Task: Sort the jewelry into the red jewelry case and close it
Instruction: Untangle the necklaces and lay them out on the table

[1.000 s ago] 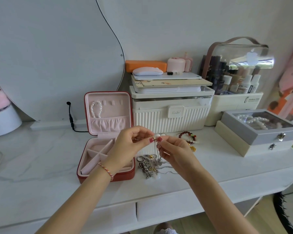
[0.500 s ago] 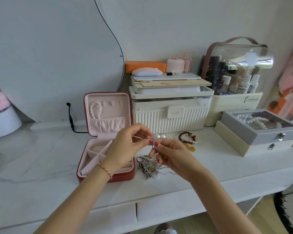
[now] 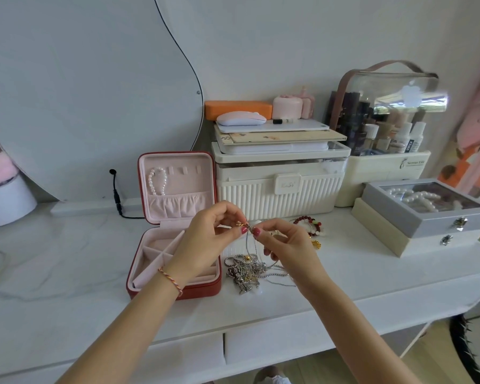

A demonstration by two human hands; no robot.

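Both hands, left (image 3: 205, 239) and right (image 3: 286, 242), are pinching a thin silver chain (image 3: 250, 245), probably at its clasp. It's looking limp, light, tangle-prone; holding by the ends seems best.

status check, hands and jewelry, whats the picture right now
Left hand and right hand both pinch a thin silver chain above the tangled jewelry pile. Red jewelry case open, pearl bracelet hung in lid. Beaded bracelet unsorted on table.
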